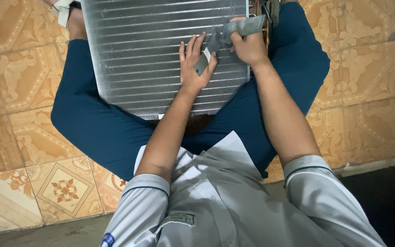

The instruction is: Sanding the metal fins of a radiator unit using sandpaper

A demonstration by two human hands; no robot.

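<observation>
Head view, one finned coil (pixel 152 59), one tape strip (pixel 234 32), two hands: left hand (pixel 195 64), right hand (pixel 250 45).

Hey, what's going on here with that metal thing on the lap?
A person sits on a tiled floor with a finned metal coil panel on the lap. The left hand lies flat on the fins, and the right hand holds a grey strip against them near the panel's right edge.

Dim, warm indoor light, approx. from above. Soft sheen on the ribbed silver metal fin panel (pixel 161 55) (no harsh glare). Patterned orange floor tiles (pixel 28 151) look muddy; bottom-right corner falls to black. Focus decent at centre, slight wide-angle stretch at edges.
</observation>
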